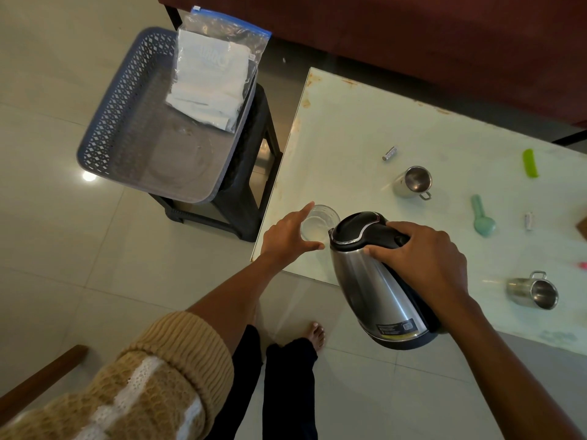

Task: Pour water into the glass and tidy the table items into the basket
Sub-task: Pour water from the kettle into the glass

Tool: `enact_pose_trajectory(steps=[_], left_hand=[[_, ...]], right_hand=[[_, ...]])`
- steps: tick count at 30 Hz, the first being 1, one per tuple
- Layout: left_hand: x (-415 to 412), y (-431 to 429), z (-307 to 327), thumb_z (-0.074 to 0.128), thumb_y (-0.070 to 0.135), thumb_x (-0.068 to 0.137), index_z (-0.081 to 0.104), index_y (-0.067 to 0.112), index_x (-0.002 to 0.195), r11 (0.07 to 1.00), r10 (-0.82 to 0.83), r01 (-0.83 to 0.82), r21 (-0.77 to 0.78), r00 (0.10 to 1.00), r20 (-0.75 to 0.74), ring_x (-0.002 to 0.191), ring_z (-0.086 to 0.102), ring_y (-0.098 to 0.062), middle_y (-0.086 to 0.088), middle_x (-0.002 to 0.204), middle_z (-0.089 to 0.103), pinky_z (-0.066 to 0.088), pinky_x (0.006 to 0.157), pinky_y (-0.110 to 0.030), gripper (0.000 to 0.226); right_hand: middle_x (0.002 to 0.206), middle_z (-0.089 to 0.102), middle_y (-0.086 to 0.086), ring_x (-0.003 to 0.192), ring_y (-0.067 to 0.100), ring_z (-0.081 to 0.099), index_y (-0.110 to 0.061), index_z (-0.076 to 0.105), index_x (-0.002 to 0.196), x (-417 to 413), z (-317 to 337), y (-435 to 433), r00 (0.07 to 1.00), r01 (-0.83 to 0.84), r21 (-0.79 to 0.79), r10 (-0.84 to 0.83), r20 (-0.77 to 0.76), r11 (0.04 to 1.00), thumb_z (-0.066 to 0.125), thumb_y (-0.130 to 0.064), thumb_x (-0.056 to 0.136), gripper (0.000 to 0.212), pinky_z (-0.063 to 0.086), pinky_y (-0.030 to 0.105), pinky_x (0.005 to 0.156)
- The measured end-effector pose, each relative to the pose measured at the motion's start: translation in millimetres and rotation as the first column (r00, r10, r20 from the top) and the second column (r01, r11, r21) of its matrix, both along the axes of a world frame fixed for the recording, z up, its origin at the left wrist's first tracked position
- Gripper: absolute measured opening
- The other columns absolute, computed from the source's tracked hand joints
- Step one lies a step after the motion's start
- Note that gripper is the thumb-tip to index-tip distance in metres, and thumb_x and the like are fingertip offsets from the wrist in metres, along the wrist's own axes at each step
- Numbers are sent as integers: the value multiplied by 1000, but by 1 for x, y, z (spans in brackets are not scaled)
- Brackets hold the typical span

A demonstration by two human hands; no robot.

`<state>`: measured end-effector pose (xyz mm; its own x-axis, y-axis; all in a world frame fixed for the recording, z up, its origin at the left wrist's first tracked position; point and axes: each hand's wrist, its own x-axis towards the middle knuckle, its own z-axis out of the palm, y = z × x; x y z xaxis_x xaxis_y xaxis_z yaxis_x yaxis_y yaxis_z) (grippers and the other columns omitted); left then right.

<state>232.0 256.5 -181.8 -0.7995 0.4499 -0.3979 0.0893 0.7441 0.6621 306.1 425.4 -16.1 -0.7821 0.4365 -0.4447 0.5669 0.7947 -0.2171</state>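
The grey basket (127, 122) sits on a black stool (251, 173) off the counter's (343, 128) left end, with a zip bag (216, 74) leaning in it. At the counter's near corner, the left hand (287, 238) clasps the glass (320, 222) between forefinger and thumb. The right hand (422, 252) is wrapped round the handle of the tilted kettle (368, 281), whose spout is at the glass. Beyond lie a battery (390, 153), a steel mug (413, 182) and a teal spoon (482, 219).

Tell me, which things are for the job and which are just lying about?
For the job: kettle, glass, basket, plus things to tidy: steel cups, batteries, spoon, comb.
Just lying about: stool under the basket, bag already in the basket.
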Motion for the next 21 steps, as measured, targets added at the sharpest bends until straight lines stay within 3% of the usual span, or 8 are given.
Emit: enact_pose_trajectory(steps=[21], left_hand=[[0, -1, 0, 73, 46, 72, 23, 28, 146, 1000, -10, 11, 6, 1000, -12, 116, 57, -22, -2, 143, 46, 52, 92, -41, 91]], right_hand=[[108, 68, 3, 98, 25, 60, -30, 58, 121, 0, -1, 0, 1000, -17, 11, 17, 3, 1000, 62, -57, 77, 52, 43, 31, 78]])
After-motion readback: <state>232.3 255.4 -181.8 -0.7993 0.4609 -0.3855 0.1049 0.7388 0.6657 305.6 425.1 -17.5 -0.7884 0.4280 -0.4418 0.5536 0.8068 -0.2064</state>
